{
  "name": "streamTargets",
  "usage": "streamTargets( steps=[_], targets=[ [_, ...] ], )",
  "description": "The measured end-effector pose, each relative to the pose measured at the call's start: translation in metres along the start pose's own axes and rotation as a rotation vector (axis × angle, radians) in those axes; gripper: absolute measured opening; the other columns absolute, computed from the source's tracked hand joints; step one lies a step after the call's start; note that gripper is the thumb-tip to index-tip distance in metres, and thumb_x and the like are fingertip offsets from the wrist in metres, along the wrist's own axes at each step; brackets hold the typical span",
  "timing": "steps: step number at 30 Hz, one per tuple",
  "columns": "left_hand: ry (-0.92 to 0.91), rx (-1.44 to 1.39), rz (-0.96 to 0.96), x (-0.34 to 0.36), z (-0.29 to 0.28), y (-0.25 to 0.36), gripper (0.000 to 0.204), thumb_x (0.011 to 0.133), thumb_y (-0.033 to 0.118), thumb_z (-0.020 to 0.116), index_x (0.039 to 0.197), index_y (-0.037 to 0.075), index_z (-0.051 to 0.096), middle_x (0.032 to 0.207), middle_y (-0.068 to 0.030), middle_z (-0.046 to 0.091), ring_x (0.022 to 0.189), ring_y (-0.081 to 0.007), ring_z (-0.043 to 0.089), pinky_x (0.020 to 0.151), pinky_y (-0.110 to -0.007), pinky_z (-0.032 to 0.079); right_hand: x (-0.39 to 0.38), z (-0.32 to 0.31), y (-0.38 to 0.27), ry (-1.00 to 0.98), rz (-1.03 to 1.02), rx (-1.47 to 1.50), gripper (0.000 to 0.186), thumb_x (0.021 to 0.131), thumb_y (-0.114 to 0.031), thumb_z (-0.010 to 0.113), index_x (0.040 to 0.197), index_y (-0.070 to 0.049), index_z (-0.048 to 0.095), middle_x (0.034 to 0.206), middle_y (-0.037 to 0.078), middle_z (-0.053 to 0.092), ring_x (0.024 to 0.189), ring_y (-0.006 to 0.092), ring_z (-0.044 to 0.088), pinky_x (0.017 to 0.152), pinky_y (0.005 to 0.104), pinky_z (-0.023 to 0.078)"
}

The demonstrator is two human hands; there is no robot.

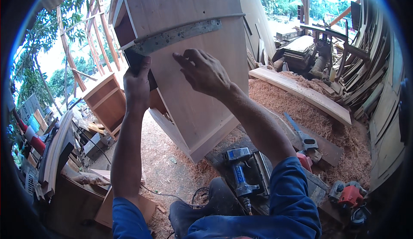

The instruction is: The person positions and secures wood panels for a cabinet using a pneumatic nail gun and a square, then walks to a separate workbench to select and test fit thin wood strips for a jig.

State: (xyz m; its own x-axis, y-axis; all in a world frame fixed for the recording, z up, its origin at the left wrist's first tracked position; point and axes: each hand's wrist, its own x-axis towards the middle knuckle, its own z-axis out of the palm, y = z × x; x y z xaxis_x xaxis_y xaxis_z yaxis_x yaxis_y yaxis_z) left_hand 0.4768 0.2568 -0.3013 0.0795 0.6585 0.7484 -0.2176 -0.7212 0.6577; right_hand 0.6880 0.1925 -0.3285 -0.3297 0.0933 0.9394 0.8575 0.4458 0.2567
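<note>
A wooden cabinet [193, 114] stands tilted in front of me. A long, spotted metal straightedge [185, 35] lies across its plywood face, with a dark piece [134, 59] at its left end. My left hand [137, 84] is closed on that dark piece at the cabinet's left edge, thumb uppermost. My right hand [202, 73] is over the panel just below the straightedge, fingers bent and apart, fingertips at or near the surface; I see nothing held in it, though its underside is hidden. A blue-and-silver nail gun [241, 174] lies below the cabinet.
Another cabinet [101, 103] stands back left. At right are a plank [301, 95] over shavings, a handsaw [309, 143], a red power tool [349, 194] and stacked boards [383, 80]. A hose [165, 192] crosses the floor; piled timber [56, 153] is at left.
</note>
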Motion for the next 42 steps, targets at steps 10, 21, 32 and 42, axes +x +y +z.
streamTargets(
  steps=[10,21,32,42],
  targets=[
    [0.051,0.025,-0.062,-0.010,0.015,0.018,0.022,0.089,0.012,0.075,0.103,-0.002,0.065,0.092,-0.0059,0.071,0.079,-0.0093,0.062,0.075,-0.028,0.051,0.018,-0.039,0.164,0.111,0.422,-0.374,0.048,0.086,-0.004,0.061,0.132,-0.018,0.061,0.122,0.010,0.060,0.107,0.0327,0.064,0.086,0.0431,0.057],
    [0.029,0.119,-0.039,-0.012,0.021,0.029,0.026,0.088,0.011,0.074,0.108,-0.002,0.063,0.095,-0.0084,0.072,0.083,-0.0108,0.065,0.080,-0.029,0.053,0.028,-0.030,0.214,-0.054,0.327,-0.329,0.037,0.089,0.000,0.053,0.120,-0.017,0.063,0.120,0.014,0.065,0.098,0.0366,0.069,0.083,0.0458,0.057],
    [0.040,0.060,-0.088,-0.010,0.022,0.020,0.026,0.086,0.010,0.075,0.106,-0.002,0.064,0.094,-0.0069,0.071,0.082,-0.0098,0.064,0.078,-0.027,0.052,0.025,-0.028,0.211,0.013,0.292,-0.299,0.033,0.089,0.002,0.049,0.114,-0.013,0.063,0.112,0.014,0.068,0.098,0.0375,0.068,0.083,0.0460,0.057],
    [0.058,0.068,-0.075,-0.014,0.029,0.026,0.026,0.086,0.013,0.075,0.105,-0.002,0.065,0.094,-0.0066,0.072,0.082,-0.0098,0.064,0.077,-0.028,0.052,0.025,-0.030,0.187,0.035,0.353,-0.383,0.034,0.088,-0.005,0.058,0.120,-0.016,0.064,0.125,0.014,0.062,0.095,0.0382,0.069,0.080,0.0461,0.057]
  ],
)
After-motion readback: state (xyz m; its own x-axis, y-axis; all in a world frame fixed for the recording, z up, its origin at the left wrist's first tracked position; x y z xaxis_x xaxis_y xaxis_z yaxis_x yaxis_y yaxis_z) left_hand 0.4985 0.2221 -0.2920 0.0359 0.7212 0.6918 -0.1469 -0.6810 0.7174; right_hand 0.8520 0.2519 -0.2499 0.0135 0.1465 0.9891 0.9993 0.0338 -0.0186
